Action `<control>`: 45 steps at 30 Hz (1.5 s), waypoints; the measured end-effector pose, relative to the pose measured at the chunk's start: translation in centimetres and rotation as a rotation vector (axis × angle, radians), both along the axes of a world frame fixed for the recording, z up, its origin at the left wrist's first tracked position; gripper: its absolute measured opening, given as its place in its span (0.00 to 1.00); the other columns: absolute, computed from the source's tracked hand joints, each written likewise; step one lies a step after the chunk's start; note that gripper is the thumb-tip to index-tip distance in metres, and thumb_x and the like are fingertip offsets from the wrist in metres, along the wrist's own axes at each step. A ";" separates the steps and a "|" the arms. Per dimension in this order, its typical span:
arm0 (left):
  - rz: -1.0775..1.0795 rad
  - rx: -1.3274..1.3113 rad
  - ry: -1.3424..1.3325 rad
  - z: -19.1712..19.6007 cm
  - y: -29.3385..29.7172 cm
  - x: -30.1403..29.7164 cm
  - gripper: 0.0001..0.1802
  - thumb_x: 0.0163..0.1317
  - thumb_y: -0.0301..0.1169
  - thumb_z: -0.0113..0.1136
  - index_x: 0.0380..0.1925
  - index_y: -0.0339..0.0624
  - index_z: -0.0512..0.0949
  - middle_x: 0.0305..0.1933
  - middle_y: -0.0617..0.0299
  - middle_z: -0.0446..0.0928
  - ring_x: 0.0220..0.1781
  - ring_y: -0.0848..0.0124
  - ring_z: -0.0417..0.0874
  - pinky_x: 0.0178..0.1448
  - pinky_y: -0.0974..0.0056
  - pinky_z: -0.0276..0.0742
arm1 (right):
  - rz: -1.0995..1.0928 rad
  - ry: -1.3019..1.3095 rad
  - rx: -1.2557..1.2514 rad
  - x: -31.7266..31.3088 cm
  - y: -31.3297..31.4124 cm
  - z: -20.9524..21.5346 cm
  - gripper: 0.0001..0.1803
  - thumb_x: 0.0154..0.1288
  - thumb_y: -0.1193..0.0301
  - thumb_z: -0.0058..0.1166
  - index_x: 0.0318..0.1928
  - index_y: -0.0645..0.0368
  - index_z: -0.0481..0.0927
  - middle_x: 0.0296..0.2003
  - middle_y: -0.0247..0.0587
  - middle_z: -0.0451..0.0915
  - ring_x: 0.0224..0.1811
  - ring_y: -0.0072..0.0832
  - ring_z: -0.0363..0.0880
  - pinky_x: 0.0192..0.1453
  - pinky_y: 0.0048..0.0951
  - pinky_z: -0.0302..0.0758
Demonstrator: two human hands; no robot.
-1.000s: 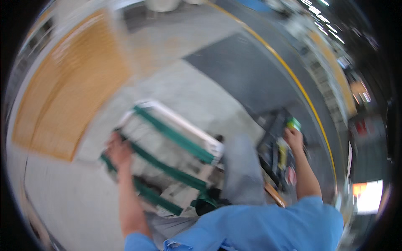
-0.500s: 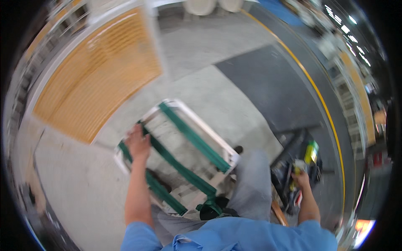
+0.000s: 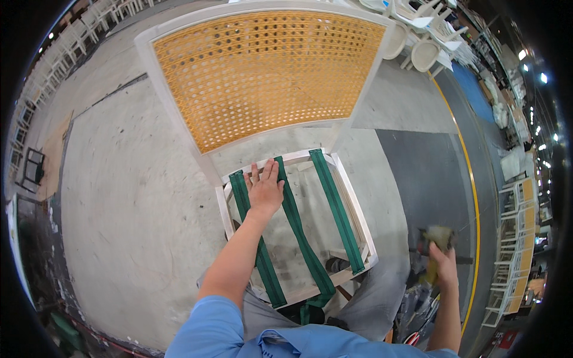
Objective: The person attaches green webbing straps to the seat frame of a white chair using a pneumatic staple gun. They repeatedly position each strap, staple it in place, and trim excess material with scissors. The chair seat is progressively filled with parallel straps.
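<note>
A whitewashed wooden chair frame stands in front of me, its backrest filled with yellow woven cane. Three green webbing straps run front to back over the bare seat: a left strap, a middle strap and a right strap. The middle one droops, twists and hangs loose past the front rail. My left hand lies with fingers spread at the back rail, beside and touching the middle strap's end. Off to the right, my right hand grips a motion-blurred yellow-and-grey staple gun.
Dark clutter and bags lie by my right leg, with a red-handled tool among them. Stacked white chairs stand at the far right. More chair frames line up beyond the yellow floor line.
My view has turned left, so the chair looks straighter and its backrest is nearer the middle. My left hand stays at the back rail. The staple gun has lifted away from the clutter.
</note>
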State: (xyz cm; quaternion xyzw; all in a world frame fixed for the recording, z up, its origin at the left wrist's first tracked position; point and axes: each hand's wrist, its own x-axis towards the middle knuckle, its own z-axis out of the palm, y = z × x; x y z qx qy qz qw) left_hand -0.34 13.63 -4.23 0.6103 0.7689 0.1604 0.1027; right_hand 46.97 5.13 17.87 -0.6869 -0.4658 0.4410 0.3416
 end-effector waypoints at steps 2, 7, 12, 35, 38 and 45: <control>0.011 -0.003 -0.015 0.1 0.0 -0.4 0.37 0.72 0.44 0.59 0.78 0.51 0.62 0.84 0.68 0.56 0.85 0.42 0.51 0.84 0.32 0.45 | 0.100 0.045 -0.112 -6.8 4.8 0.3 0.22 0.69 0.60 0.68 0.57 0.56 0.79 0.33 0.27 0.80 0.26 0.16 0.75 0.26 0.23 0.70; 0.012 -0.003 -0.052 0.5 0.3 -0.4 0.35 0.72 0.44 0.60 0.77 0.51 0.65 0.84 0.69 0.57 0.85 0.43 0.51 0.84 0.32 0.45 | 0.499 0.213 -0.197 -23.0 13.5 -4.9 0.19 0.69 0.58 0.69 0.50 0.57 0.82 0.32 0.30 0.82 0.24 0.21 0.76 0.27 0.28 0.73; 0.012 -0.036 -0.096 0.7 0.5 -0.5 0.36 0.72 0.43 0.59 0.77 0.52 0.64 0.84 0.69 0.56 0.86 0.46 0.49 0.85 0.34 0.43 | 0.497 0.197 -0.300 -32.9 17.6 -9.7 0.19 0.73 0.57 0.64 0.51 0.58 0.79 0.38 0.35 0.83 0.21 0.25 0.78 0.22 0.30 0.76; 0.349 0.021 -0.683 -0.7 0.4 -0.2 0.22 0.65 0.36 0.67 0.54 0.35 0.81 0.50 0.41 0.84 0.50 0.46 0.87 0.52 0.51 0.80 | 0.505 0.101 -0.312 -37.2 18.0 -13.1 0.15 0.73 0.58 0.65 0.43 0.57 0.81 0.31 0.34 0.82 0.18 0.23 0.74 0.20 0.28 0.71; 0.322 -0.079 -0.823 -2.3 0.3 -0.5 0.17 0.63 0.36 0.68 0.45 0.32 0.84 0.39 0.42 0.86 0.43 0.46 0.88 0.48 0.51 0.81 | 0.526 0.082 -0.308 -37.6 18.0 -13.6 0.14 0.73 0.59 0.65 0.43 0.57 0.81 0.31 0.34 0.82 0.18 0.23 0.74 0.20 0.28 0.71; 0.319 -0.088 -0.858 -3.2 0.3 -0.8 0.14 0.62 0.34 0.68 0.40 0.33 0.86 0.38 0.43 0.86 0.42 0.50 0.89 0.48 0.53 0.81 | 0.566 0.103 -0.285 -38.4 17.5 -13.7 0.13 0.74 0.60 0.64 0.43 0.57 0.81 0.31 0.34 0.82 0.17 0.22 0.74 0.20 0.28 0.71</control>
